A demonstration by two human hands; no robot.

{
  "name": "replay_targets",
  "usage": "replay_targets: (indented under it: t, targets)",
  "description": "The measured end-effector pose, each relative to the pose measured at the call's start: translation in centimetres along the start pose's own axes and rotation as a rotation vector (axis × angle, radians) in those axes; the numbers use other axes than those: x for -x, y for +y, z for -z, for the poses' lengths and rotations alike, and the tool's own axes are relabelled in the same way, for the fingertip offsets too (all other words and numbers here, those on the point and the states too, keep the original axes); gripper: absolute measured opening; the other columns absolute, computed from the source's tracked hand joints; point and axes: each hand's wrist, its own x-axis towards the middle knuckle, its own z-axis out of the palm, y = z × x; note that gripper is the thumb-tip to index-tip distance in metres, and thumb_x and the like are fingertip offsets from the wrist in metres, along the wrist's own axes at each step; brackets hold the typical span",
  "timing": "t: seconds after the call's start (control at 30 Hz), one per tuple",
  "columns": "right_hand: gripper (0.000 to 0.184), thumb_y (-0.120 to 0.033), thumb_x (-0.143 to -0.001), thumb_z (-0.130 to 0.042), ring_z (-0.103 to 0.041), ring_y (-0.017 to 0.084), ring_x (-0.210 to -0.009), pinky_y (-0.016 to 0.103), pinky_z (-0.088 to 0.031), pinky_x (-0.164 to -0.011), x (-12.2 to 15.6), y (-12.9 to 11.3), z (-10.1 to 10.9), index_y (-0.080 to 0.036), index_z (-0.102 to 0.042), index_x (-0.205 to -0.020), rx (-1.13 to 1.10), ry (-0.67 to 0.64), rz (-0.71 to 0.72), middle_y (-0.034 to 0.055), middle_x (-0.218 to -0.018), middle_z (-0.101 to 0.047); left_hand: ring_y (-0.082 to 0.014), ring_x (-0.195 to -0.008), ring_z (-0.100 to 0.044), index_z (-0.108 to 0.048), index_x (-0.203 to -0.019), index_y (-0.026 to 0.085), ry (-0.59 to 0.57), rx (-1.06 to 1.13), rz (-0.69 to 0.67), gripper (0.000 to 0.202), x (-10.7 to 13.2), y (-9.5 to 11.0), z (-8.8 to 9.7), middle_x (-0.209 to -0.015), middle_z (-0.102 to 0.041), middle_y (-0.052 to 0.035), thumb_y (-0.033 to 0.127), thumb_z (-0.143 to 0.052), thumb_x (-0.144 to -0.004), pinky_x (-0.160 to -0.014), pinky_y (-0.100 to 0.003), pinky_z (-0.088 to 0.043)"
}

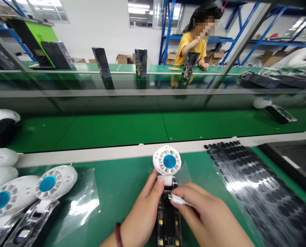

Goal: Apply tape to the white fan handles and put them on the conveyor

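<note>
While the left hand (145, 212) clamps the small handheld fan with a round white slotted head, blue centre disc and black handle (167, 192) against the green table (122, 185), the right hand (204, 216) pinches a white cable plug (177, 200) at the neck of the fan.

Item: fan, one unit, lying at the near centre of the table, just before the grey rail (91, 154). Long axis runs near to far; the head points away from the person, the handle toward them.

Left fingers: closed on the handle's side, thumb by the neck. Right fingers: narrow, holding the plug.

Handling, as a judgement: keep the handle pinned flat, line the plug up square with its socket, and press straight, not at a slant.

Adjacent: further fans of the same kind in clear bags (47, 192) at left; a sheet of black round pads (256, 185) at right.
</note>
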Motion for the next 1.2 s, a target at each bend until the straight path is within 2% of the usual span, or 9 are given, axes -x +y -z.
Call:
replay_targets:
  t: [0.33, 0.63, 0.87, 1.03, 1.2]
  targets:
    - [0.021, -0.014, -0.079, -0.040, -0.062, 0.018, -0.064, 0.029, -0.051, -0.052, 0.4, 0.3, -1.0, -0.028, -0.055, -0.083, 0.071, 0.075, 0.045, -0.0017, -0.078, -0.063, -0.0147, -0.123, -0.036, -0.038, -0.126, 0.025, 0.023, 0.055, 0.016, 0.045, 0.0, 0.0, 0.0, -0.136, -0.042, 0.0007, 0.042, -0.044, -0.084, -0.103, -0.030, -0.025]
    - [0.020, -0.013, -0.080, -0.037, -0.062, 0.018, -0.059, 0.030, -0.053, -0.053, 0.2, 0.3, -1.6, -0.026, -0.052, -0.087, 0.092, 0.095, 0.083, 0.0001, -0.078, -0.060, -0.0149, -0.124, -0.033, -0.039, -0.125, 0.024, 0.026, 0.111, 0.045, 0.044, -0.1, 0.6, -0.2, -0.136, -0.041, 0.0011, 0.041, -0.044, -0.084, -0.104, -0.027, -0.023]
    - [0.023, -0.008, -0.077, -0.036, -0.061, 0.013, -0.063, 0.022, -0.051, -0.054, 0.4, 0.3, -1.8, -0.027, -0.048, -0.085, 0.000, 0.116, 0.125, -0.0024, -0.079, -0.059, -0.0180, -0.116, -0.041, -0.044, -0.121, 0.024, 0.025, 0.174, 0.042, 0.039, 0.1, 0.4, -0.3, -0.127, -0.051, -0.0004, 0.038, -0.044, -0.085, -0.096, -0.031, -0.030]
    - [0.026, -0.006, -0.073, -0.036, -0.060, 0.011, -0.060, 0.020, -0.050, -0.053, 0.4, 0.4, -2.1, -0.027, -0.045, -0.085, 0.021, 0.156, 0.138, -0.0029, -0.078, -0.057, -0.0198, -0.117, -0.040, -0.044, -0.121, 0.025, 0.019, 0.202, 0.053, 0.039, -0.1, 0.6, -0.5, -0.124, -0.053, -0.0005, 0.038, -0.044, -0.085, -0.092, -0.030, -0.033]
    - [0.026, -0.006, -0.074, -0.036, -0.061, 0.012, -0.058, 0.020, -0.051, -0.050, 0.4, 0.4, -2.2, -0.026, -0.046, -0.085, 0.044, 0.170, 0.162, -0.0028, -0.076, -0.058, -0.0179, -0.117, -0.039, -0.045, -0.121, 0.025, 0.028, 0.173, 0.048, 0.039, -0.1, 0.6, -0.5, -0.126, -0.051, 0.0006, 0.038, -0.046, -0.084, -0.098, -0.029, -0.029]
